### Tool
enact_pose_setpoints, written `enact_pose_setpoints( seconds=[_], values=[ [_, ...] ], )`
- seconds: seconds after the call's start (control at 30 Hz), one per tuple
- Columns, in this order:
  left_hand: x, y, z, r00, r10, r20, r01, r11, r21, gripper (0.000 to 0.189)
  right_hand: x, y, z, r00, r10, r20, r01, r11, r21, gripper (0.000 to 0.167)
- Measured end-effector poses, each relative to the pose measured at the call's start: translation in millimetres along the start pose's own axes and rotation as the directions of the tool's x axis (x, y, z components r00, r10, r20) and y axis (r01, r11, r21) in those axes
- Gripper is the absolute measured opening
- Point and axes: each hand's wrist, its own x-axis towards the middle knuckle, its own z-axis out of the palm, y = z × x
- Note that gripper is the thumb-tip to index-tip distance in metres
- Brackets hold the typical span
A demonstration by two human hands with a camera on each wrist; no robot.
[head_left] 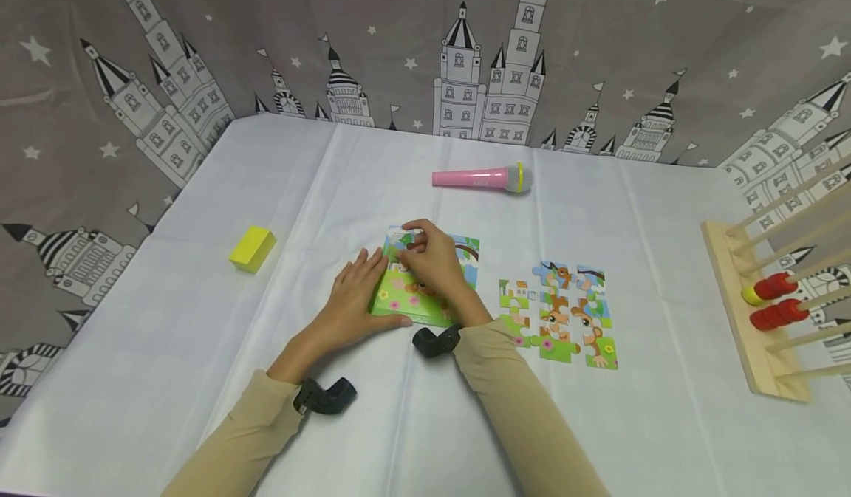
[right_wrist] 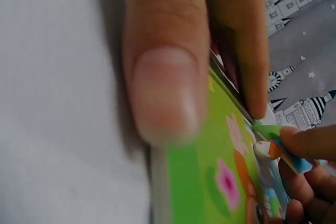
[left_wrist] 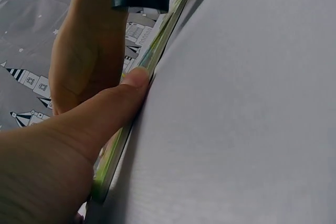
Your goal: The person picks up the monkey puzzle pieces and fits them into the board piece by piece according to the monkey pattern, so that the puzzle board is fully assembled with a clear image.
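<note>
My left hand (head_left: 352, 297) rests at the near left corner of a puzzle board (head_left: 425, 310) with a green, flowery picture. Its fingers lie straight along the left side and the thumb touches the front edge; the left wrist view shows the thumb (left_wrist: 113, 98) against the board's thin side. Over the board's upper left part is my right hand (head_left: 435, 264), bent at the fingers. It pinches a small puzzle piece (right_wrist: 294, 158) in blue, green and orange, close over the picture. The hand hides part of the board's middle.
Loose puzzle pieces (head_left: 555, 320) with a monkey picture lie spread to the right of the board. Behind it is a pink toy microphone (head_left: 472, 179). A yellow block (head_left: 253, 249) sits at the left, and a wooden peg frame (head_left: 744, 312) with red rings at the far right.
</note>
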Motion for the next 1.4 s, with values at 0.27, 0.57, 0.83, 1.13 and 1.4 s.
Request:
enact_pose_setpoints(
  seconds=[0.27, 0.57, 0.83, 1.13, 1.4],
  values=[
    [-0.8, -2.0, 1.4, 1.0, 0.005, -0.011, -0.005, 1.0, 0.008, 0.1, 4.0, 0, 7, 0.995, -0.037, -0.088, 0.029, 0.995, -0.09, 0.034],
    [-1.3, -3.6, 1.6, 1.0, 0.008, -0.019, -0.007, 1.0, 0.009, 0.1, 3.4, 3, 12, 0.988, -0.081, -0.129, 0.06, 0.986, -0.155, 0.038],
    [-0.7, -2.5, 1.5, 1.0, 0.006, -0.014, -0.006, 1.0, 0.02, 0.101, -0.1, 6, 16, 0.984, -0.074, -0.165, 0.054, 0.991, -0.12, 0.039],
    [0.5, -1.8, 1.7, 1.0, 0.014, -0.018, -0.014, 1.0, 0.022, 0.1, -0.2, 10, 17, 0.974, -0.115, -0.194, 0.089, 0.986, -0.138, 0.036],
    [0.2, -2.2, 2.0, 1.0, 0.013, -0.013, -0.013, 1.0, 0.021, 0.1, 0.1, 11, 18, 0.973, -0.124, -0.195, 0.097, 0.985, -0.145, 0.035]
  ],
)
